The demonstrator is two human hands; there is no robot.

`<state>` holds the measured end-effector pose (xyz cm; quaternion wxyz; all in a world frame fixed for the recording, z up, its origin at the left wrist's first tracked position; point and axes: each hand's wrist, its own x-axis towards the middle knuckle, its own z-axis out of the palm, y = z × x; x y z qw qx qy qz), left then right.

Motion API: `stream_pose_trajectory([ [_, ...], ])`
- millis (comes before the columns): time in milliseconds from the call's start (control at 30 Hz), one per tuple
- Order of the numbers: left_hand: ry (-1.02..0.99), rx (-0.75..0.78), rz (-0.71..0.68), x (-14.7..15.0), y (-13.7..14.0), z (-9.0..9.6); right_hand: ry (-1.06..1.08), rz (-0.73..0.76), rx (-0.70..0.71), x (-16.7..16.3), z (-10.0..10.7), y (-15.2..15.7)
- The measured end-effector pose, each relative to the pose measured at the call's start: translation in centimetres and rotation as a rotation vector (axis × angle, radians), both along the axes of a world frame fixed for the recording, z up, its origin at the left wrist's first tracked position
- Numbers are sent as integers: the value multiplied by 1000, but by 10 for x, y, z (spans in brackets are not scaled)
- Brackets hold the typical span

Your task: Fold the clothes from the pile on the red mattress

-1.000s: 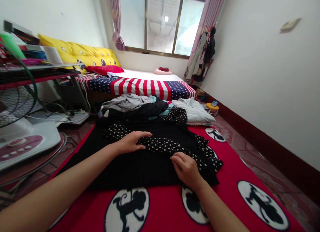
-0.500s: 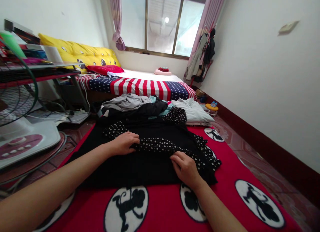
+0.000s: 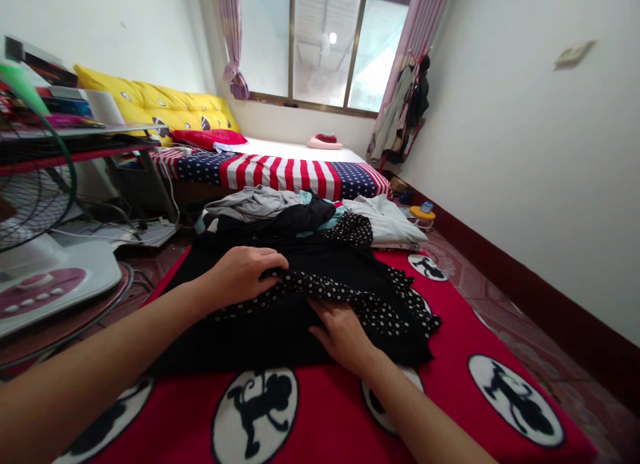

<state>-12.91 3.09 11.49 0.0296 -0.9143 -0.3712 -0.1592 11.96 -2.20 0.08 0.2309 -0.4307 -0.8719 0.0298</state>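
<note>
A black garment [image 3: 240, 347] with white-dotted black fabric lies spread on a red blanket [image 3: 330, 437] with monkey pictures. My left hand [image 3: 245, 274] pinches the dotted fabric [image 3: 325, 287] near its left end and holds it slightly raised. Flat on the black cloth, my right hand [image 3: 343, 334] has its fingertips tucked under the edge of the dotted strip, thumb apart. At the right, a ruffled dotted part [image 3: 423, 314] of the garment lies over the blanket.
Behind the garment is a loose heap of grey and black clothes [image 3: 260, 204], beside a folded pale garment [image 3: 387, 224]. A fan base [image 3: 55, 277] stands on a stool at the left. Farther back is a bed [image 3: 295, 174]; a yellow stool [image 3: 423, 213] is near the right wall.
My left hand has lifted the dotted fabric a little. My right hand has moved left and slid its fingertips under the strip, no longer pinching at its edge.
</note>
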Motion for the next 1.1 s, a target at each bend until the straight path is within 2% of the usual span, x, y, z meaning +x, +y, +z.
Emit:
stream_pose_trajectory([
  [133, 229, -14, 79, -2, -22, 7, 2, -244, -15, -6, -8, 10],
  [233, 390, -6, 138, -13, -32, -3, 7, -317, 4, -5, -16, 14],
  [300, 433, 5, 120, -25, -34, -13, 15, -343, 1, -4, -20, 15],
  [400, 378, 26, 33, -45, -34, -26, 15, -353, -17, -4, -23, 15],
  [467, 290, 53, 18, -58, -36, -28, 10, -351, -18, -4, -24, 15],
  [533, 180, 162, 46, -68, -41, -24, 9, -355, -11, -5, -25, 15],
  [600, 88, 352, 92, -77, -47, -19, 1, -355, -8, -6, -27, 14],
  [667, 74, 488, 145, -84, -53, -19, -15, -353, -22, -6, -27, 13],
  [700, 105, 496, 163, -86, -55, -22, -23, -353, -35, -6, -27, 13],
  [833, 320, 291, 176, -93, -62, -53, -39, -337, -88, -5, -24, 12],
  [933, 371, 229, 210, -97, -67, -75, -44, -333, -103, -6, -23, 11],
  [1000, 355, 225, 213, -101, -68, -80, -41, -355, -102, -6, -23, 11],
  [1100, 326, 208, 251, -108, -64, -75, -35, -384, -80, -6, -23, 11],
])
